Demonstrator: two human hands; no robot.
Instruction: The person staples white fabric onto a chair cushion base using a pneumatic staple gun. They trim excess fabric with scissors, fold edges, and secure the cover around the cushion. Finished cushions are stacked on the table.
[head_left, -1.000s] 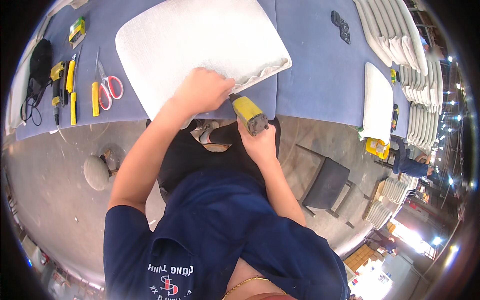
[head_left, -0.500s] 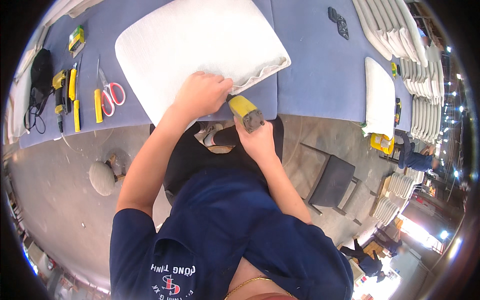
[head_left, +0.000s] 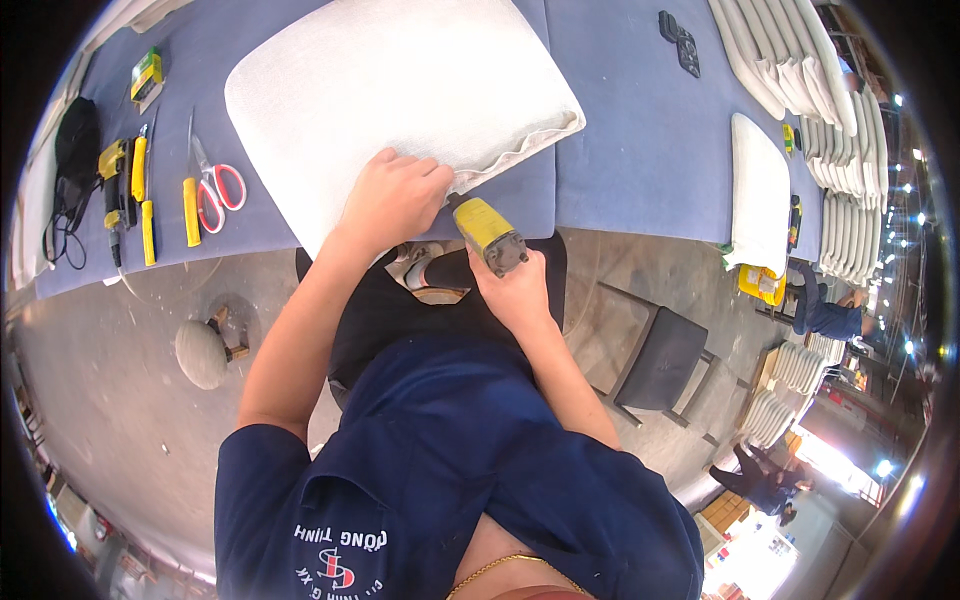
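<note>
A white fabric-covered cushion panel [head_left: 380,85] lies on the blue-covered table. Along its near right edge the cloth is loose and gathered into folds. My left hand [head_left: 397,196] is closed at that edge, fingers curled over the cloth; its fingertips are hidden. In my right hand [head_left: 516,288] is a yellow and black staple gun [head_left: 484,226], gripped from below with its back end toward me. The gun's nose points at the cushion edge, right beside my left fingers. Whether the nose touches the cloth is hard to make out.
Left on the table are red-handled scissors [head_left: 219,190], yellow-handled tools [head_left: 192,212], another yellow power tool [head_left: 112,180], a small green-yellow box [head_left: 146,75] and a black bag [head_left: 77,150]. White panels [head_left: 775,60] are stacked at right. A stool [head_left: 202,354] and a dark-seated chair frame [head_left: 662,360] stand on the floor.
My left hand and the staple gun have shifted slightly left along the cushion edge. Both grips are the same. The people in the far background have moved.
</note>
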